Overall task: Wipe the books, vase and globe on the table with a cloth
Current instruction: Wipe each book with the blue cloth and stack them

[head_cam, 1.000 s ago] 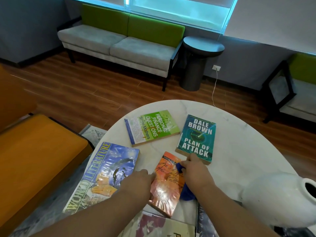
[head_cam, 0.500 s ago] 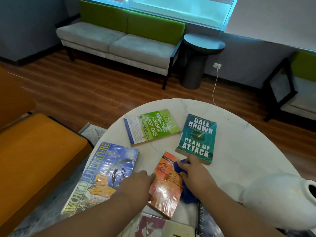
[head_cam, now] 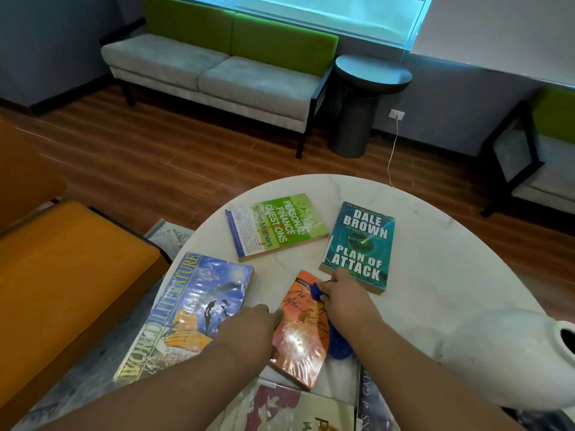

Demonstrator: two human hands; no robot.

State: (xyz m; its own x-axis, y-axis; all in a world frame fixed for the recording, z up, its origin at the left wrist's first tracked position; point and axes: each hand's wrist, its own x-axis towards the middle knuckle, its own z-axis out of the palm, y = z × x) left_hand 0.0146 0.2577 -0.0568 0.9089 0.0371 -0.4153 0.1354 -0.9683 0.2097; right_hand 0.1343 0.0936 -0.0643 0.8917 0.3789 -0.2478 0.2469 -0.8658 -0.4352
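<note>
Left grip [head_cam: 249,332] rests on the orange book [head_cam: 303,337] at its left edge, fingers relaxed. Right grip [head_cam: 345,301] clutches the cloth [head_cam: 340,348] against that book's far right corner. Vase [head_cam: 504,365] sits at the counter's [head_cam: 435,259] near right edge. Green book [head_cam: 277,227] and teal book [head_cam: 357,244] lie farther.

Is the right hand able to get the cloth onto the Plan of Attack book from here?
Probably yes: the right hand, gripping the blue cloth, sits right by the Plan of Attack book at its near edge, nothing between.
</note>
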